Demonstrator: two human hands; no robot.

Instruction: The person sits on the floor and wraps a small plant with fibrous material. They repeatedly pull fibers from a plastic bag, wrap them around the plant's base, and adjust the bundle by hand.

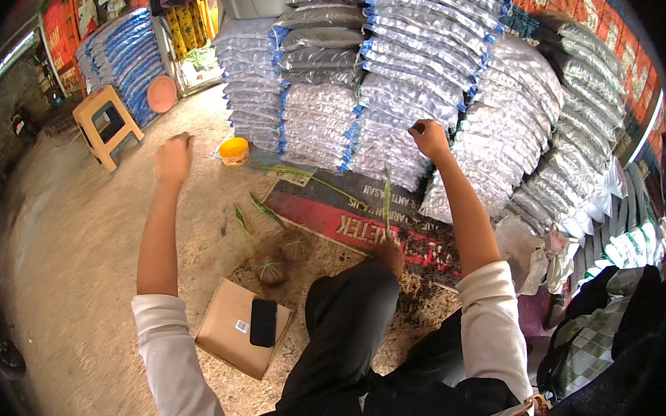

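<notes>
Both my arms are stretched forward, wide apart above the ground. My left hand (175, 157) is closed, raised near a yellow tub (234, 151). My right hand (430, 138) is closed in a pinch before the stacked bags. Whatever either holds, if anything, is too small to make out. Below, two brown root balls (271, 270) wound with pale green string sit side by side, with upright pointed leaves (242, 219) behind them. Another brown root ball (388, 256) with a tall striped leaf (387, 201) stands against my knee. A long thin green strip (312, 180) lies beyond them.
A printed red and black sheet (310, 213) with loose dark soil (418, 298) covers the ground ahead. A phone (263, 323) rests on a cardboard box (229, 321) at left. Tall stacks of filled plastic bags (416, 66) line the back and right. A tan stool (105, 130) stands far left.
</notes>
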